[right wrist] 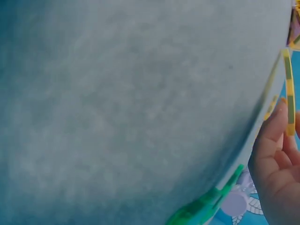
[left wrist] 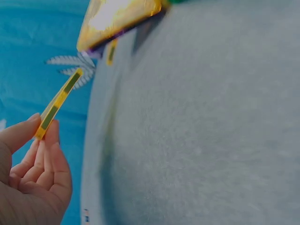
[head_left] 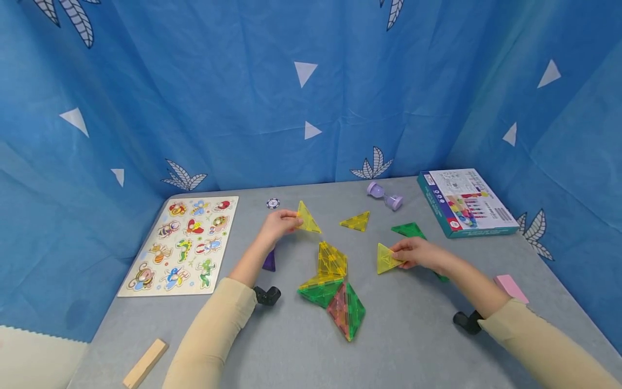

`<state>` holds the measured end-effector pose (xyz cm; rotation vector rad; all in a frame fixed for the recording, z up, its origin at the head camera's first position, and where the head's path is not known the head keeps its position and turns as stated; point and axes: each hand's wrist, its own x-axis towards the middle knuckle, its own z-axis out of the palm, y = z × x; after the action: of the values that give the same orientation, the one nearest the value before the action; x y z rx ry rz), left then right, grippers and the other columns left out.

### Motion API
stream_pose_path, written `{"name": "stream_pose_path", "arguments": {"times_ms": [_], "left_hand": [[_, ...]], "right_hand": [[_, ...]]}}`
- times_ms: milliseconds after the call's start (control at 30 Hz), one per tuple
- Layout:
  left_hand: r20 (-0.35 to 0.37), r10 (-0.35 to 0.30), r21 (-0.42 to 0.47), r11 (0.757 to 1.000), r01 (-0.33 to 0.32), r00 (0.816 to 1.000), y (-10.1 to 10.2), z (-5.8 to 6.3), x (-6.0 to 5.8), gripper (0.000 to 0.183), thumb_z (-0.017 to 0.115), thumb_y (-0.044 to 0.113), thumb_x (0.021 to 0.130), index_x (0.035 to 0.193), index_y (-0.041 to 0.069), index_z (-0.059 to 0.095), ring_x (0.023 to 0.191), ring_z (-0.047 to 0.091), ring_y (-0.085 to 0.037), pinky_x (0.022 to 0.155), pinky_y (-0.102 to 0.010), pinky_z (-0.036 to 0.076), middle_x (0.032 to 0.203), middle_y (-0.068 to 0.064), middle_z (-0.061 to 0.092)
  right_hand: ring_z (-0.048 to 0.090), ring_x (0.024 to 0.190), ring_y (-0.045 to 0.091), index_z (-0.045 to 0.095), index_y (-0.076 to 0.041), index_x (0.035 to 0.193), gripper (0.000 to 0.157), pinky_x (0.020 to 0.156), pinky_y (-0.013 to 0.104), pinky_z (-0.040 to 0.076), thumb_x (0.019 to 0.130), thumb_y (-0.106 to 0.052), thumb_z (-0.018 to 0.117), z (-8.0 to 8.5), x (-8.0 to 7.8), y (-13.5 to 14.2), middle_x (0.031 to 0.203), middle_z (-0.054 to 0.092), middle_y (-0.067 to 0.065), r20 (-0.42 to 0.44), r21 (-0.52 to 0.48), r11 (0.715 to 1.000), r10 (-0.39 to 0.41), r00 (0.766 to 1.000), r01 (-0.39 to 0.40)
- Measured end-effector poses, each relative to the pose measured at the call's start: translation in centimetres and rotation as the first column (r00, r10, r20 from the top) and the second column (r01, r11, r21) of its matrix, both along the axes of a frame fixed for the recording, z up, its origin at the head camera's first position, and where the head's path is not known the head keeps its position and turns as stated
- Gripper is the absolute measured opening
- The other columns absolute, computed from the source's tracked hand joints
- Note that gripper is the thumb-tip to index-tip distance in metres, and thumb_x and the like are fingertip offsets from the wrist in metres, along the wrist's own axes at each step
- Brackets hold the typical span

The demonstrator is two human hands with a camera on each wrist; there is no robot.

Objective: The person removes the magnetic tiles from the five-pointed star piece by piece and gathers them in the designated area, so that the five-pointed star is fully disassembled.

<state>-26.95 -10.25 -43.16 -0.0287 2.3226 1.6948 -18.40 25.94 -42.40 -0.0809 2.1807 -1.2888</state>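
My left hand (head_left: 280, 225) pinches a yellow triangular magnetic tile (head_left: 308, 218) between thumb and fingers, raised over the table. In the left wrist view that tile (left wrist: 59, 104) is edge-on, gripped near its lower end. My right hand (head_left: 419, 253) pinches a second yellow triangular tile (head_left: 385, 259), its tip pointing down and toward the middle. Between the hands a cluster of joined tiles stands on the table, with yellow tiles (head_left: 332, 260) at the back, then green (head_left: 322, 293) and red (head_left: 338, 309) ones in front. A loose yellow triangle (head_left: 357, 221) lies behind the cluster.
Green triangles (head_left: 409, 229) lie near my right hand, and a purple tile (head_left: 269, 261) is partly hidden by my left arm. Around them are an insect puzzle board (head_left: 167, 259), poker chip (head_left: 273, 203), purple hourglass (head_left: 385, 196), boxed set (head_left: 468, 202), pink block (head_left: 511, 288) and wooden block (head_left: 146, 363).
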Motion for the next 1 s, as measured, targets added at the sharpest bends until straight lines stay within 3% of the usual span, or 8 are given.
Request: {"name": "stream_pose_path", "arguments": {"times_ms": [233,433,633,833,933,1000], "left_hand": [[0.141,0.012,-0.070,0.998,-0.003,0.990,0.0,-1.9,-2.4,0.030,0.070,0.014,0.084,0.109,-0.001,0.063,0.077,0.062,-0.014,0.072,-0.026,0.052,0.099,-0.011,0.062],[0.191,0.001,-0.083,0.996,0.015,0.982,-0.6,-2.3,-3.0,0.035,0.069,0.014,0.085,0.115,0.000,0.061,0.081,0.064,-0.015,0.073,-0.026,0.052,0.102,-0.013,0.064],[0.157,-0.050,-0.093,0.994,0.065,0.986,-1.3,-1.4,-2.4,0.042,0.068,0.015,0.085,0.122,-0.003,0.057,0.090,0.065,-0.021,0.078,-0.030,0.052,0.109,-0.016,0.063],[0.134,-0.052,-0.135,0.988,0.071,0.990,-2.2,-1.3,-2.1,0.046,0.065,0.016,0.087,0.127,-0.002,0.053,0.097,0.064,-0.025,0.085,-0.034,0.049,0.115,-0.019,0.061],[0.089,-0.080,-0.142,0.986,0.092,0.993,-2.4,-0.8,-1.6,0.047,0.064,0.019,0.089,0.130,0.000,0.050,0.095,0.065,-0.025,0.085,-0.035,0.049,0.113,-0.018,0.062],[0.022,-0.143,-0.138,0.980,0.144,0.990,-2.2,-0.1,-0.7,0.049,0.062,0.020,0.090,0.133,0.001,0.048,0.097,0.063,-0.026,0.086,-0.037,0.048,0.113,-0.018,0.062]], "right_hand": [[0.055,0.085,0.018,0.054,0.006,0.123,0.038,0.077,0.032,0.049,0.095,-0.020,0.054,-0.7,-0.3,-0.2,0.102,0.060,0.008,0.018,0.034,0.998,0.058,0.998,-0.059],[0.054,0.089,0.019,0.056,0.005,0.121,0.034,0.080,0.034,0.049,0.094,-0.015,0.054,-0.5,-0.4,-0.1,0.109,0.061,0.011,-0.039,0.082,0.993,0.086,0.996,-0.083],[0.055,0.091,0.021,0.057,0.005,0.121,0.034,0.080,0.036,0.049,0.094,-0.015,0.054,0.4,-0.2,0.0,0.112,0.061,0.015,-0.134,0.137,0.981,0.153,0.979,-0.135],[0.056,0.098,0.025,0.055,0.006,0.122,0.038,0.085,0.041,0.048,0.094,-0.019,0.055,1.3,0.0,0.0,0.116,0.060,0.018,-0.184,0.176,0.972,0.186,0.965,-0.154],[0.055,0.102,0.027,0.054,0.005,0.125,0.040,0.086,0.042,0.047,0.094,-0.022,0.056,1.6,0.3,-0.2,0.118,0.058,0.018,-0.208,0.196,0.969,0.188,0.960,-0.148],[0.054,0.102,0.028,0.053,0.003,0.126,0.042,0.085,0.041,0.048,0.094,-0.023,0.056,1.8,0.5,-0.4,0.117,0.058,0.017,-0.225,0.211,0.967,0.190,0.956,-0.143]]}}
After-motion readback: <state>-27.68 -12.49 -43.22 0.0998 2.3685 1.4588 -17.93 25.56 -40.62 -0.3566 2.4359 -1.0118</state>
